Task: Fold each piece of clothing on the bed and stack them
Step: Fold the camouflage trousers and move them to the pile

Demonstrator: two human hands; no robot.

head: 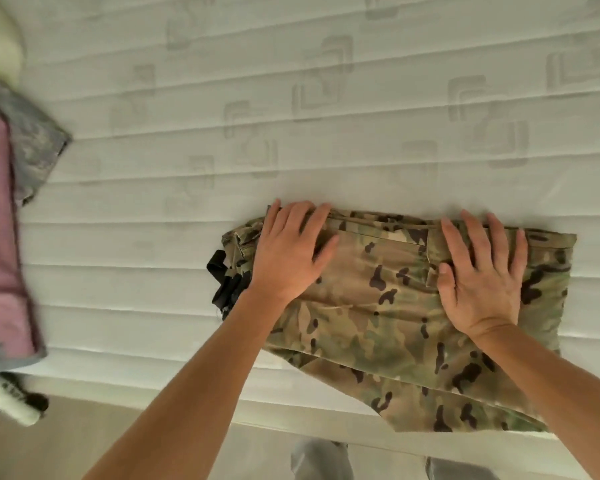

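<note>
A bare quilted white mattress (291, 116) is seen under soft, even light, with pale beige floor (84, 438) below its near edge.

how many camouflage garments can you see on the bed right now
2: a tan camouflage garment under both hands at centre-right, and a grey camouflage one at the left edge. Others may be hidden.

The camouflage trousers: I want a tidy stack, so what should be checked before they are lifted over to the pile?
1. Left hand flat on the camouflage trousers: ok.
2. Right hand flat on them too: ok.
3. Trousers fully on the mattress: not ok, the near corner hangs over the edge.
4. Black strap tucked in: not ok, it sticks out at the left.
5. Pile at the left edge squared up: cannot tell, blurred and cut off.
</note>
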